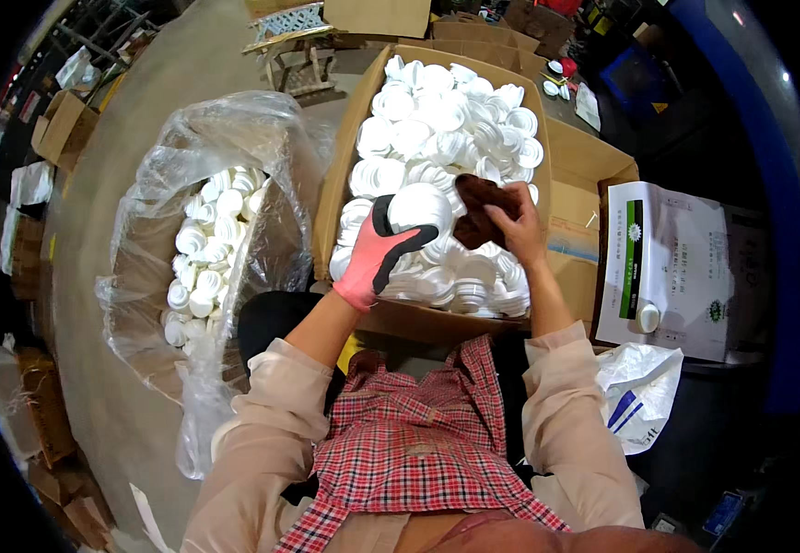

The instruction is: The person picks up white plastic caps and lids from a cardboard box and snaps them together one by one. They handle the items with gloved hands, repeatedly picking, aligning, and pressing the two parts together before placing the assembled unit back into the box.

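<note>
My left hand (379,255), in a pink glove with black fingertips, grips a round white plastic cap (419,208). In my bare right hand (521,228) is a dark brown cloth (480,210), bunched up just right of the cap. Both hands are over the near part of a large cardboard box (333,198) filled with white round caps (437,109). At its left, a clear plastic bag (165,138) holds more white caps (206,249).
Right of the box lie an open carton (577,175) and a white printed carton (676,267) with a small white cap (648,318) on it. A white plastic sack (641,392) is below. A small stool (298,69) stands behind the bag.
</note>
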`<move>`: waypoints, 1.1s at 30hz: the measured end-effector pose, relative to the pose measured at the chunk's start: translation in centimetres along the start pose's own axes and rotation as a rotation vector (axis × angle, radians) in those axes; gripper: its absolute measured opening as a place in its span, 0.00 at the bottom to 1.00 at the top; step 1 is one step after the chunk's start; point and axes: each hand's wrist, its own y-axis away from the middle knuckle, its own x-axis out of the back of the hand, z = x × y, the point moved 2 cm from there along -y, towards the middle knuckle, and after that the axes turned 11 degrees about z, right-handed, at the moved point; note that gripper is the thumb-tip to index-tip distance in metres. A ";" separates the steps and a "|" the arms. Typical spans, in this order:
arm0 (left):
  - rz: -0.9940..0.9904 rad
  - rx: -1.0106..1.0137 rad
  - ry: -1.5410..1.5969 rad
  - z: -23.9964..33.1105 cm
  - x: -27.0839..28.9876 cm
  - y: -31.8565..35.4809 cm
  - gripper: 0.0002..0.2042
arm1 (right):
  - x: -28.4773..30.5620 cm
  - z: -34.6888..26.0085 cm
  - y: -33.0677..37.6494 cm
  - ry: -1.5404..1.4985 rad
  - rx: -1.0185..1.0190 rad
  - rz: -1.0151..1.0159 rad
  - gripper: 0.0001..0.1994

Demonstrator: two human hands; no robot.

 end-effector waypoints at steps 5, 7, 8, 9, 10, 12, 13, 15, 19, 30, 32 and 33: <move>-0.131 -0.120 -0.304 0.6 -0.9 1.0 0.29 | -2.6 -3.6 1.3 0.013 0.211 -0.207 0.14; -0.137 -0.236 -0.488 -1.4 -0.5 0.8 0.31 | -3.1 -4.6 1.6 0.139 0.331 -0.296 0.14; -0.140 -0.255 -0.526 -1.6 -0.9 1.1 0.32 | -3.5 -5.2 1.8 0.203 0.391 -0.341 0.14; -0.191 -0.302 -0.534 -1.6 -1.1 1.4 0.33 | -4.0 -5.8 2.1 0.259 0.452 -0.346 0.12; -0.190 -0.288 -0.557 -1.6 -1.2 1.4 0.34 | -4.2 -6.5 2.4 0.329 0.489 -0.342 0.12; -0.190 -0.259 -0.604 -1.5 -0.9 1.1 0.34 | -3.8 -6.9 2.1 0.378 0.393 -0.335 0.13; -0.129 -0.290 -0.590 -2.6 0.3 0.7 0.35 | -3.5 -6.9 1.6 0.358 0.356 -0.315 0.11; -0.090 -0.242 -0.569 -0.5 -0.1 0.8 0.35 | -1.6 -5.4 0.7 0.406 0.253 -0.303 0.12; -0.216 -0.125 -0.320 1.3 -1.2 0.8 0.31 | 0.8 -3.4 0.9 0.644 0.398 -0.220 0.18; -0.023 0.123 0.361 0.2 -0.5 0.0 0.22 | -3.7 -4.0 3.5 -0.141 -0.119 -0.414 0.28; -0.184 0.091 0.153 1.4 0.5 -0.3 0.23 | -3.7 -5.3 3.8 -0.113 -0.078 -0.438 0.33; -0.263 0.020 -0.060 2.5 0.7 -0.2 0.22 | -3.8 -6.1 4.0 -0.147 -0.044 -0.460 0.40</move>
